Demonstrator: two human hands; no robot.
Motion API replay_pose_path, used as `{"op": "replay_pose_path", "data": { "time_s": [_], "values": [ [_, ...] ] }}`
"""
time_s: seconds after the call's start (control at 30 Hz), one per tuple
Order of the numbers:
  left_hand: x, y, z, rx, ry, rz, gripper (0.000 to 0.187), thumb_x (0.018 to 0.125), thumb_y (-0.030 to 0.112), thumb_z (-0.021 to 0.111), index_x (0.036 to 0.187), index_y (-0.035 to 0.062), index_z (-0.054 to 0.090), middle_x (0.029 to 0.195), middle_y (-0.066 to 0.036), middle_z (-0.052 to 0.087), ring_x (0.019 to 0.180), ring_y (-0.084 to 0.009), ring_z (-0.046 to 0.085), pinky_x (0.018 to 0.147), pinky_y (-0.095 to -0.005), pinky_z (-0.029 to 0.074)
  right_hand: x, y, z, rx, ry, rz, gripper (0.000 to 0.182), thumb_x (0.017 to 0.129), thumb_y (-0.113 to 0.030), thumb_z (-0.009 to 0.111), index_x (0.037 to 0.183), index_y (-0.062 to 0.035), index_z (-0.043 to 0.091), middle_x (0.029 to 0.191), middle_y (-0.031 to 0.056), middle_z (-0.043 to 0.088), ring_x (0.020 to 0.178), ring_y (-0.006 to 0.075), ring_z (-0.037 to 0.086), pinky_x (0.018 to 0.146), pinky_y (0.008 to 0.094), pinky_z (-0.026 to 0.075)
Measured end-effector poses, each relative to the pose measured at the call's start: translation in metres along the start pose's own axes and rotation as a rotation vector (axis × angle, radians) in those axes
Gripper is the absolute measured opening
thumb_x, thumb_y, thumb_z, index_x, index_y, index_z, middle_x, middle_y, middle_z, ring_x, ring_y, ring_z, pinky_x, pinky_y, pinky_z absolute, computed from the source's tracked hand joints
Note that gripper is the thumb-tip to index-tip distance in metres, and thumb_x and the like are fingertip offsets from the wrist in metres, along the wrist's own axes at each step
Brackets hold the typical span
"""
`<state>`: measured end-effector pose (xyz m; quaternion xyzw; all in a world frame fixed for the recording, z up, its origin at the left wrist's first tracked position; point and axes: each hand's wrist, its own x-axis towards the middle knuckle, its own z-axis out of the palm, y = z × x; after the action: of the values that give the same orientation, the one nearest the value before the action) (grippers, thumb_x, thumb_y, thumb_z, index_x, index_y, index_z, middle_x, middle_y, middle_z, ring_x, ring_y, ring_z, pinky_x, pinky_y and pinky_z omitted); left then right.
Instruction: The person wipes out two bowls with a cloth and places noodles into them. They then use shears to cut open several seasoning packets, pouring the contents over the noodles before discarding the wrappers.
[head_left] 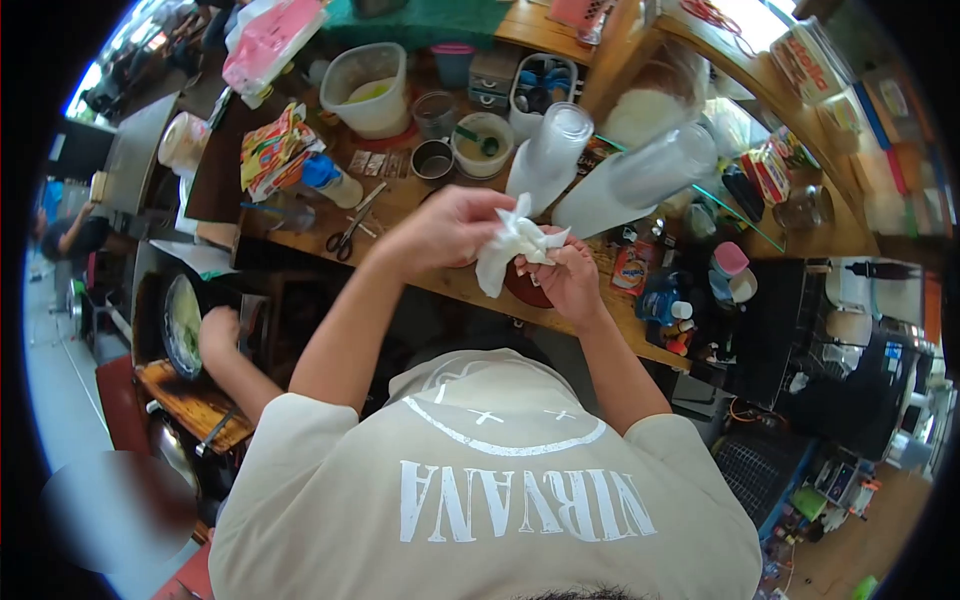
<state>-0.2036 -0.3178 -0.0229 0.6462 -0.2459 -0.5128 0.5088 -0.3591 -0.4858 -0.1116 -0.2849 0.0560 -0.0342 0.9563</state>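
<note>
In front of my chest, over the table's near edge, both hands hold a small crumpled white plastic bag [522, 245]. My left hand [440, 232] is closed on its upper left side, slightly smeared by motion. The fingers of my right hand [568, 278] pinch its lower right side. What the bag contains, if anything, is hidden. Just beyond my hands stand tall stacks of clear plastic cups [550, 150]. A pair of scissors [352, 225] lies on the table to the left of my left hand.
A white tub [485, 143] with a green scoop, a metal cup [433, 160] and a large plastic container [368, 95] stand at the back. Bottles [665, 305] crowd the right. At left, another person's hand [220, 330] is beside a round pan [183, 325].
</note>
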Motion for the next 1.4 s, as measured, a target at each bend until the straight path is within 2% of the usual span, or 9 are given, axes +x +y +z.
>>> {"op": "replay_pose_path", "data": {
  "time_s": [0.2,0.27,0.37,0.5,0.73,0.83,0.97,1.2,1.4],
  "values": [
    [0.029,-0.029,0.116,0.099,0.229,0.264,0.017,0.092,0.007,0.068,0.107,0.0001,0.066,0.086,-0.003,0.068,0.079,-0.0041,0.061,0.069,-0.0261,0.051,-0.067,-0.009,-0.029,-0.276,0.297,-0.127,0.026,0.104,-0.024,0.052,0.119,-0.0042,0.059,0.113,0.008,0.066,0.106,0.0201,0.065,0.092,0.0362,0.053],
    [0.036,-0.036,0.142,0.01,0.173,0.355,0.015,0.09,0.008,0.069,0.103,0.0008,0.066,0.086,-0.005,0.069,0.077,-0.0112,0.064,0.069,-0.0309,0.052,-0.093,-0.015,-0.025,-0.122,0.474,0.026,0.029,0.107,-0.028,0.044,0.124,-0.0075,0.056,0.118,0.006,0.064,0.108,0.0174,0.064,0.094,0.0349,0.051],
    [0.056,-0.074,0.167,0.598,0.128,0.716,0.023,0.075,0.005,0.072,0.098,0.0077,0.07,0.085,-0.01,0.067,0.084,-0.0313,0.062,0.076,-0.0416,0.048,-0.124,-0.019,-0.029,-0.004,0.5,0.06,0.035,0.108,-0.032,0.039,0.13,-0.0084,0.052,0.124,0.0054,0.062,0.109,0.016,0.063,0.093,0.0364,0.052],
    [0.067,-0.094,0.185,0.791,0.083,0.753,0.022,0.073,0.006,0.071,0.095,0.0097,0.07,0.085,-0.009,0.066,0.086,-0.0301,0.06,0.076,-0.0413,0.045,-0.157,-0.005,-0.091,0.048,0.411,0.019,0.036,0.108,-0.03,0.038,0.134,-0.0083,0.051,0.125,0.0056,0.062,0.111,0.0162,0.063,0.093,0.0378,0.053],
    [0.074,-0.105,0.168,0.394,-0.335,0.493,0.034,0.084,0.009,0.069,0.117,0.0054,0.064,0.089,-0.016,0.07,0.087,-0.0352,0.064,0.081,-0.0453,0.05,-0.189,-0.005,-0.123,-0.064,0.45,0.227,0.029,0.103,-0.014,0.053,0.126,0.0029,0.058,0.106,0.0099,0.069,0.088,0.0209,0.07,0.077,0.0336,0.059],
    [0.084,-0.13,0.156,0.475,0.037,0.439,0.033,0.085,0.011,0.067,0.115,0.0003,0.06,0.081,-0.021,0.069,0.071,-0.0382,0.069,0.066,-0.0466,0.054,-0.181,0.005,-0.133,-0.281,0.703,0.248,0.027,0.1,-0.013,0.06,0.121,0.0047,0.063,0.102,0.0096,0.07,0.084,0.0194,0.07,0.072,0.0303,0.059],
    [0.12,-0.158,0.118,1.051,0.314,0.217,0.035,0.083,0.013,0.068,0.114,-0.0014,0.06,0.102,-0.024,0.066,0.093,-0.0385,0.069,0.075,-0.0474,0.057,-0.154,0.01,-0.152,-0.505,0.971,0.223,0.025,0.095,-0.017,0.069,0.11,0.0042,0.069,0.097,0.0091,0.071,0.08,0.0143,0.068,0.066,0.0276,0.058],
    [0.145,-0.172,0.124,1.108,0.136,-0.061,0.025,0.078,0.006,0.069,0.101,-0.0028,0.063,0.099,-0.028,0.068,0.095,-0.0396,0.07,0.077,-0.0464,0.059,-0.108,0.025,-0.178,-0.432,1.111,-0.009,0.027,0.095,-0.016,0.069,0.111,0.0058,0.069,0.091,0.0085,0.071,0.074,0.0149,0.068,0.064,0.0263,0.059],
    [0.14,-0.174,0.11,1.011,0.284,-0.063,0.017,0.081,0.008,0.067,0.094,-0.0025,0.068,0.096,-0.024,0.071,0.091,-0.0413,0.07,0.079,-0.0472,0.058,-0.111,0.024,-0.17,-0.509,0.921,-0.16,0.064,0.096,-0.008,0.064,0.148,0.0075,0.032,0.142,0.0229,0.05,0.095,0.0216,0.07,0.082,0.0332,0.06]
  ]
}}
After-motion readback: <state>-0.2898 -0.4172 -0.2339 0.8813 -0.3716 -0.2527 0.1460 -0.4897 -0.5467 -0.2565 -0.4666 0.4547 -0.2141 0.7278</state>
